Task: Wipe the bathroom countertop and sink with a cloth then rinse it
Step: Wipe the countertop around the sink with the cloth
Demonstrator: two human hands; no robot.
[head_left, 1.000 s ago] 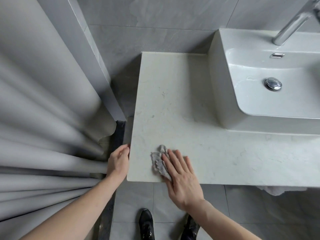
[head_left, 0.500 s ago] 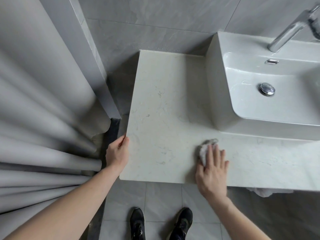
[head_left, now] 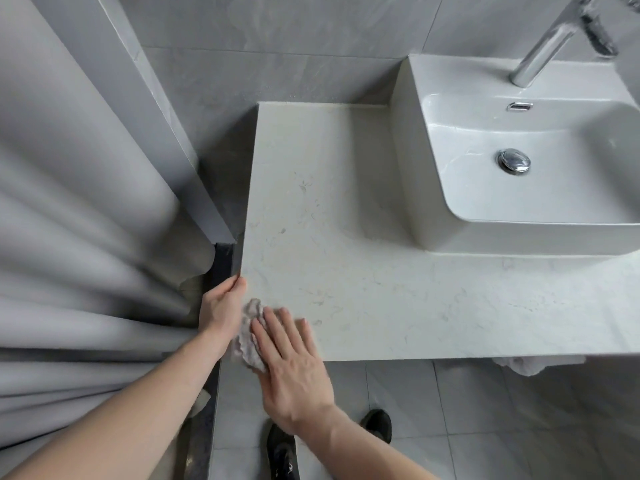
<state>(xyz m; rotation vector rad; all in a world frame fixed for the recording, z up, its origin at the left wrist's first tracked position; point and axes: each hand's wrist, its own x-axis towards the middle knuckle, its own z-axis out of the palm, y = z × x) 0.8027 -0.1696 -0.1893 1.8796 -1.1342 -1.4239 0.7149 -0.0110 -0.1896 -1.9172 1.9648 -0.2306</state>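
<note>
A pale marble countertop (head_left: 346, 237) fills the middle of the head view, with a white vessel sink (head_left: 408, 161) standing on its right part. My right hand (head_left: 291, 362) lies flat, fingers spread, pressing a small crumpled grey cloth (head_left: 247, 337) onto the counter's front left corner. The cloth pokes out to the left of my fingers and hangs slightly over the front edge. My left hand (head_left: 221, 306) rests against the counter's left edge, fingers curled over it, holding nothing else.
A chrome faucet (head_left: 543, 43) rises at the sink's back right, and a chrome drain plug (head_left: 514, 161) sits in the basin. A grey shower curtain (head_left: 69, 237) hangs at left. Grey tile floor and my black shoes (head_left: 282, 452) lie below. Something white (head_left: 523, 365) hangs under the counter.
My right hand swept the cloth right toward the sink's front, then back left to the front left corner. My left hand stayed on the counter's left edge.
</note>
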